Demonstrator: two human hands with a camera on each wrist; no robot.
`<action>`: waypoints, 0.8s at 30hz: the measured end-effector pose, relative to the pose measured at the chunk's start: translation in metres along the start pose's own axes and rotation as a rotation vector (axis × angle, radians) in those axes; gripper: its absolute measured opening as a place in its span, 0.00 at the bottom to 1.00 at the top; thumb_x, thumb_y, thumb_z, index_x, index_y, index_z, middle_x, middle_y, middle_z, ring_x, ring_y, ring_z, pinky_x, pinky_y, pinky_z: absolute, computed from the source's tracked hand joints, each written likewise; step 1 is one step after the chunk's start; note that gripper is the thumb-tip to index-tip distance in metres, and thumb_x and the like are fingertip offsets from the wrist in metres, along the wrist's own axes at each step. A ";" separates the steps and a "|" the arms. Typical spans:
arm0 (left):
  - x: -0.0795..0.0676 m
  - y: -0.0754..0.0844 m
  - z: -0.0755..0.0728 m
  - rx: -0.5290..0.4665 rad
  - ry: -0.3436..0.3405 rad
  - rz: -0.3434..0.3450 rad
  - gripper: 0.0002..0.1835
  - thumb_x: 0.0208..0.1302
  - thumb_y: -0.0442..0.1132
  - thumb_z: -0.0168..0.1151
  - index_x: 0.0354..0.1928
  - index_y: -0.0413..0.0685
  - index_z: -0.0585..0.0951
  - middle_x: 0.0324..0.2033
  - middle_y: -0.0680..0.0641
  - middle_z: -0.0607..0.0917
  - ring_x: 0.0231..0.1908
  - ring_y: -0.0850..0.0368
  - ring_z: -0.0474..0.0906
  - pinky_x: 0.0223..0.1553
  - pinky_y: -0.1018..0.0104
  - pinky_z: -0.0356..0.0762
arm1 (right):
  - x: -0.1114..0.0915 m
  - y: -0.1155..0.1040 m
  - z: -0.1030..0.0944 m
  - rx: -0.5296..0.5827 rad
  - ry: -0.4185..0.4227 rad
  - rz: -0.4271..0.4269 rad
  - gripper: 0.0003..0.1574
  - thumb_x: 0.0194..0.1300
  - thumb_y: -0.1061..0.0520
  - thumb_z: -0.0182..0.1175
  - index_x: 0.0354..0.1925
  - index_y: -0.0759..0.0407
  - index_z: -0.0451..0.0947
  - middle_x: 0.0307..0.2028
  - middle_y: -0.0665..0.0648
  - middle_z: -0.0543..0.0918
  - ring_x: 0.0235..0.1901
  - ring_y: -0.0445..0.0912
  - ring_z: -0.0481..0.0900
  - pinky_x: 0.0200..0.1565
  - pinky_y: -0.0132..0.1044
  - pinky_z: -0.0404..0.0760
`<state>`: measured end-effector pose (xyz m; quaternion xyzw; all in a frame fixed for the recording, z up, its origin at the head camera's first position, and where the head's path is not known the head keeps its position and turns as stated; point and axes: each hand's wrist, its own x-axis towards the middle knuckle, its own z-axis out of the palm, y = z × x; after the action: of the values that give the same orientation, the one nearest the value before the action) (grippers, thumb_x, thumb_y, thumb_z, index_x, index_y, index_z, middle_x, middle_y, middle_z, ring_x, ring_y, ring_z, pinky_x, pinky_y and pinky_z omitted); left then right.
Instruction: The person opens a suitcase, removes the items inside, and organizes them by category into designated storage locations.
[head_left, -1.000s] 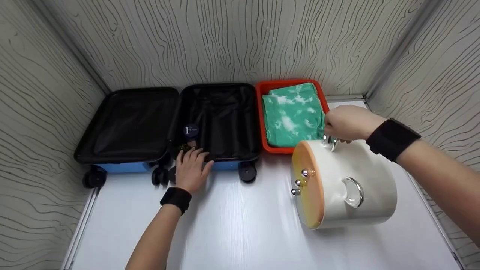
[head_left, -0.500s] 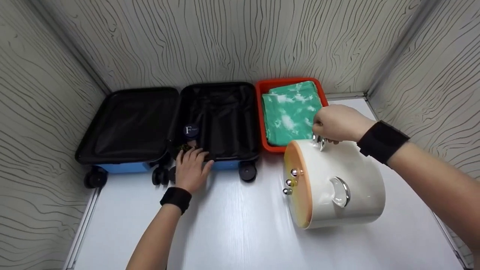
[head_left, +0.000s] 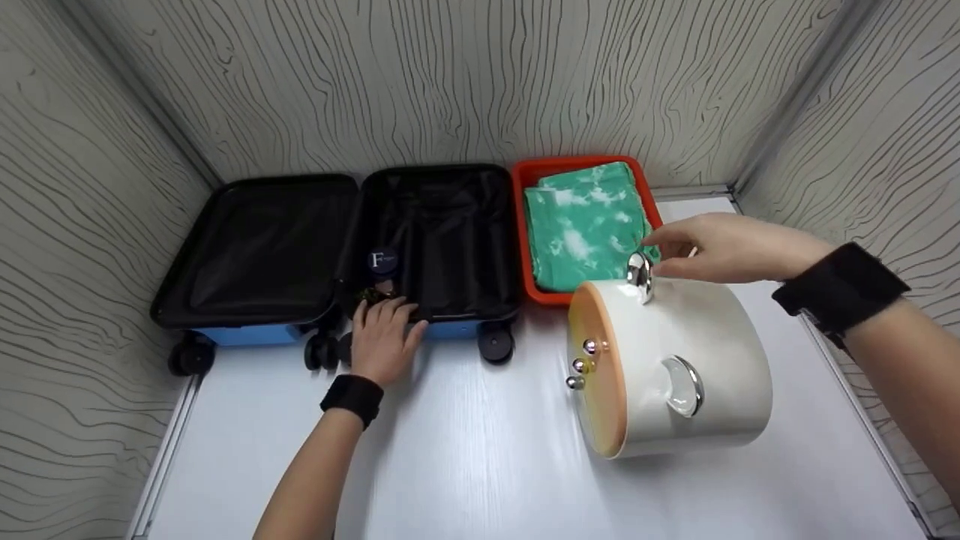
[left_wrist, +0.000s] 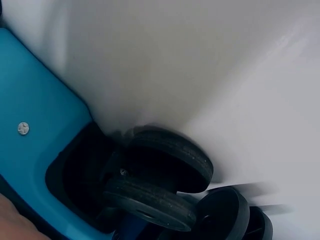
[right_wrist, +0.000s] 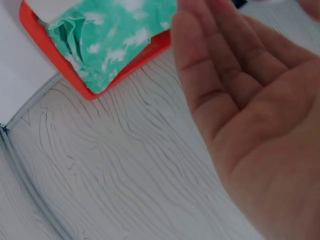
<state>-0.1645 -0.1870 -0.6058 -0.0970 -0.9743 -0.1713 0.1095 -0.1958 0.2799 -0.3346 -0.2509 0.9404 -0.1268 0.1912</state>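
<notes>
My left hand (head_left: 385, 341) rests at the front edge of the open black-lined, blue suitcase (head_left: 450, 330), fingers relaxed over the rim. By its fingertips, inside the suitcase, are a dark round lid marked F (head_left: 382, 261) and a small gold-patterned item (head_left: 375, 295), partly hidden by the fingers. A large cream rounded box (head_left: 705, 322), with an orange-edged, yellowish see-through face and silver ball knobs, stands at the right. My right hand (head_left: 720, 244) is just behind its silver top handle (head_left: 639, 276), with fingers loosely extended and holding nothing. The right wrist view shows its palm.
A red basket (head_left: 529, 281) holding folded green-and-white cloth (head_left: 581, 232) stands behind the box, beside the suitcase. The other suitcase half (head_left: 262, 247) lies open at the left. Black wheels (left_wrist: 155, 175) stick out in front. Patterned walls (head_left: 450, 82) enclose the table.
The box slid slightly left with my right hand gripping its top handle. Since then the right hand has let go and moved back to the right. My left hand has stayed put.
</notes>
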 end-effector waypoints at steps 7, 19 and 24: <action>0.002 0.005 -0.007 -0.033 -0.019 -0.022 0.28 0.78 0.58 0.51 0.68 0.48 0.77 0.67 0.41 0.75 0.69 0.39 0.66 0.75 0.41 0.40 | -0.030 0.011 0.014 -0.001 -0.080 -0.014 0.49 0.51 0.62 0.67 0.73 0.54 0.70 0.68 0.62 0.74 0.67 0.62 0.69 0.63 0.65 0.69; 0.003 0.109 -0.036 -0.363 -0.040 0.110 0.22 0.76 0.49 0.60 0.65 0.49 0.80 0.59 0.48 0.83 0.60 0.50 0.78 0.65 0.50 0.71 | -0.053 0.005 0.054 -0.113 -0.072 -0.081 0.84 0.37 0.36 0.83 0.79 0.68 0.50 0.79 0.66 0.51 0.76 0.65 0.52 0.70 0.62 0.61; -0.001 0.171 -0.041 -0.538 -0.101 0.197 0.21 0.74 0.53 0.62 0.63 0.54 0.82 0.53 0.55 0.85 0.51 0.61 0.81 0.50 0.64 0.80 | -0.050 0.006 0.059 -0.124 -0.066 -0.106 0.84 0.38 0.34 0.83 0.78 0.71 0.51 0.78 0.69 0.53 0.76 0.64 0.54 0.70 0.60 0.61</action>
<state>-0.1170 -0.0444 -0.5147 -0.2249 -0.8840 -0.4070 0.0475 -0.1335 0.3026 -0.3746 -0.3156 0.9251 -0.0700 0.1993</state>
